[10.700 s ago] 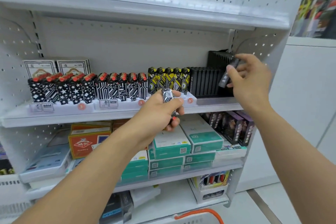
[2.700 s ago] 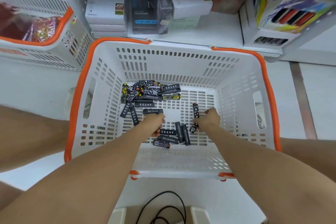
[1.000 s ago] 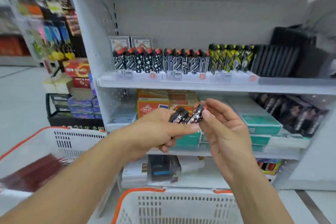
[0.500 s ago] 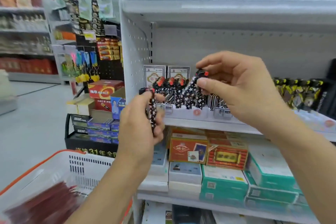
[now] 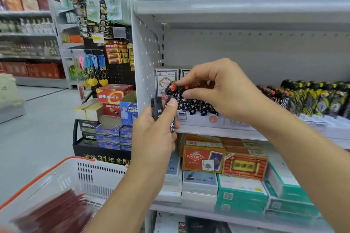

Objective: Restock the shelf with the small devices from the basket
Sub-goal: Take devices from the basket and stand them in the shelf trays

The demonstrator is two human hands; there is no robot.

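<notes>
shelf (image 5: 208, 130): row of devices (image 5: 197, 104) along its front edge, boxes (image 5: 165, 81) behind row's left end | right hand (image 5: 223, 89): at row's left end | left hand (image 5: 157, 128): before shelf edge, holding two devices (image 5: 157, 109) | basket (image 5: 62, 179): lower left of shelf

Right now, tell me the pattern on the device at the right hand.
White stars on black, with a red top; head view.

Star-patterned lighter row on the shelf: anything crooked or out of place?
Nothing stands out. The star-patterned lighters stand upright in their row; the right hand pinches one at its top, and the left hand holds a black lighter.
</notes>
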